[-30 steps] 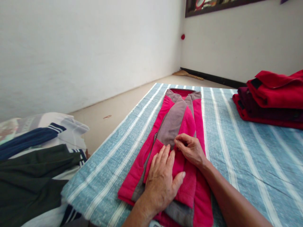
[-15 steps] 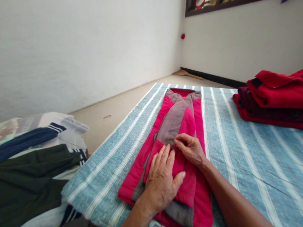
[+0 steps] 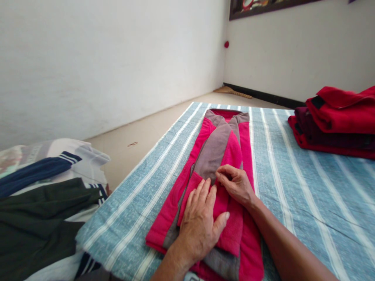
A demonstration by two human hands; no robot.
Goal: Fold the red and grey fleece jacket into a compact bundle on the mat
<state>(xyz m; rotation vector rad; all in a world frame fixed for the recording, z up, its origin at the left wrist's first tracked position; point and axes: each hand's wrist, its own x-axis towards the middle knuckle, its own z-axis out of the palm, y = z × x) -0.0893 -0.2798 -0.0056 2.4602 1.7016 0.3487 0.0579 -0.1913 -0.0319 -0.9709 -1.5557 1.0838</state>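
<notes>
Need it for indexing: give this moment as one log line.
left hand: flat on pink garment | right hand: fingers bent, on it | folded stack: on striped cloth

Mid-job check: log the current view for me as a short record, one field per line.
left hand: spread flat on the garment
right hand: thumb and forefinger close together at the garment; grip on fabric unclear
garment: pink and grey, long and narrow, sleeve lying over its front, collar at far end
surface: blue-and-white striped cloth
right side: stack of folded clothes, red and dark maroon
left side: loose clothes pile, dark green, navy and white
</notes>
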